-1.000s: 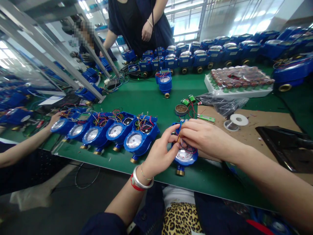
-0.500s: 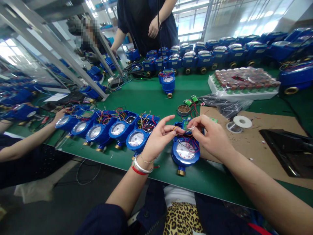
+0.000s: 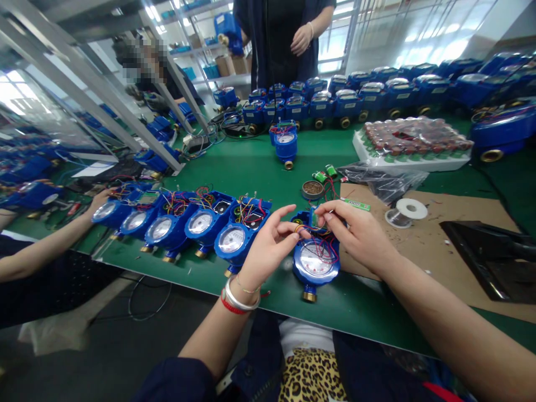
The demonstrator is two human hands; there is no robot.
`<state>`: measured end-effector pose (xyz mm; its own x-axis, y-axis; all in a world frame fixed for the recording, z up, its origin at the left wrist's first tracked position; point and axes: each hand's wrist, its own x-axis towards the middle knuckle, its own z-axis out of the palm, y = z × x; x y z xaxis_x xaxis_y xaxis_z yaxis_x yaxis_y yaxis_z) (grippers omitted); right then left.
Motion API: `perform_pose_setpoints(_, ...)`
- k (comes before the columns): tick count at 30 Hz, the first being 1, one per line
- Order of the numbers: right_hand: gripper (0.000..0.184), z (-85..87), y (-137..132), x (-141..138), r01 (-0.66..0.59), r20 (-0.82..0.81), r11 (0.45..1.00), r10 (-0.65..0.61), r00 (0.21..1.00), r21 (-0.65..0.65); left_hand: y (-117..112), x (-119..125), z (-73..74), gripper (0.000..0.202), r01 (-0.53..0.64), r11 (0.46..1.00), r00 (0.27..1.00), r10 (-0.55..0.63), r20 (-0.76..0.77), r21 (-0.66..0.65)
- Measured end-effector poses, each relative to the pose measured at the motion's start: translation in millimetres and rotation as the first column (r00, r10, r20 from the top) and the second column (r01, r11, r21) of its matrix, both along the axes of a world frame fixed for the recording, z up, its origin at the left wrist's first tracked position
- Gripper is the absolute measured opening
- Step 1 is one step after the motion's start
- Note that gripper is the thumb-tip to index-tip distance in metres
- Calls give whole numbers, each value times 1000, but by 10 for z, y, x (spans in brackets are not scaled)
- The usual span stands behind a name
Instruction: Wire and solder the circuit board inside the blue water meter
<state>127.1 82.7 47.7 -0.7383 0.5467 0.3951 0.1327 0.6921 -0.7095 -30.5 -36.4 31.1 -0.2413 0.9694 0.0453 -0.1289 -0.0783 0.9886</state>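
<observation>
Several wires (image 3: 313,228) spill from one blue meter (image 3: 316,259)

A blue, brass-ended meter (image 3: 315,261) lies dial-up on the green table (image 3: 234,170), loose coloured wires (image 3: 325,245) straggling over its dial

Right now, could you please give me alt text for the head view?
A person's left hand pinches thin wires over an open blue meter on a green table, the right hand close by. Five similar meters stand at left; a spool sits on cardboard at right.
</observation>
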Motion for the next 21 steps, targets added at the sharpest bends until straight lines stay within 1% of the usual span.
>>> perform_pose_setpoints(2,18,-2,2,1,16,2,1000,-16,1000,8,-33,5,-17,55,-10,1000,1000,10,-18,-5)
perform_pose_setpoints(8,19,-1,-9,26,28,-23,1000,-27,999,13,-68,23,-45,56,-98,995,991,98,-87,7)
perform_pose_setpoints(11,20,-2,-12,46,19,-32,999,-18,999,32,-99,58,-31,58,-111,994,980,113,-161,25)
perform_pose_setpoints(14,20,-5,-14,58,7,-22,999,-7,1000,36,-152,101,-26,60,-100,994,952,110,-287,50)
perform_pose_setpoints(17,21,-8,-19,61,-4,-28,1000,5,1000,20,-199,136,-43,64,-63,994,917,91,-389,85)
perform_pose_setpoints(21,20,-12,-25,63,-28,-39,999,29,999,22,-216,159,-81,66,-24,993,904,70,-421,112)
